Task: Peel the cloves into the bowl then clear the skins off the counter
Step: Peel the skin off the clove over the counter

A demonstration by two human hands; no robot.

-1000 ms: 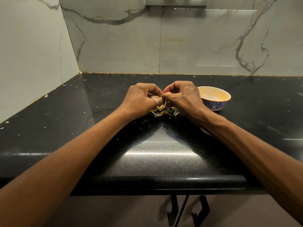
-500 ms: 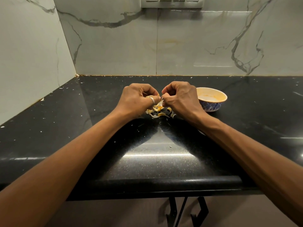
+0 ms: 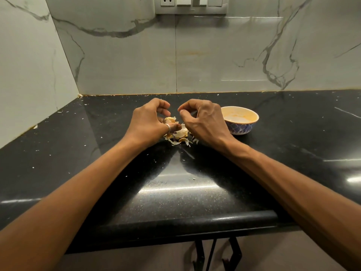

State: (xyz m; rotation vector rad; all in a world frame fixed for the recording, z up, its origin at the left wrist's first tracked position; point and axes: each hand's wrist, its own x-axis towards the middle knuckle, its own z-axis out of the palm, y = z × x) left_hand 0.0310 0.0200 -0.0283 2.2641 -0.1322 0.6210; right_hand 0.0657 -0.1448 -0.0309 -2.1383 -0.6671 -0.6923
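Garlic skins (image 3: 180, 134) lie in a small pale heap on the black speckled counter (image 3: 121, 173), between the two hands and just left of the bowl (image 3: 240, 129). The left hand (image 3: 149, 122) is curled, its ringed thumb crossing below the fingers, and it grips a garlic clove (image 3: 169, 119) that shows yellowish at the fingertips, held just above the heap. The right hand (image 3: 204, 122) hovers close beside it, apart from the clove, fingers bent inward with index tip and thumb tip nearly meeting; whether they pinch a scrap of skin cannot be told. Behind this hand's knuckles stands the bowl, blue-patterned outside, orange-tinted inside, upright on the counter, with something pale on its bottom too unclear to name. Fine white flecks are scattered across the counter, thicker toward the left wall. Grey-veined marble tiles (image 3: 214, 55) rise behind, with a switch panel (image 3: 191, 4) at the top edge, and black cabinet handles (image 3: 199, 257) show below the counter's front lip.
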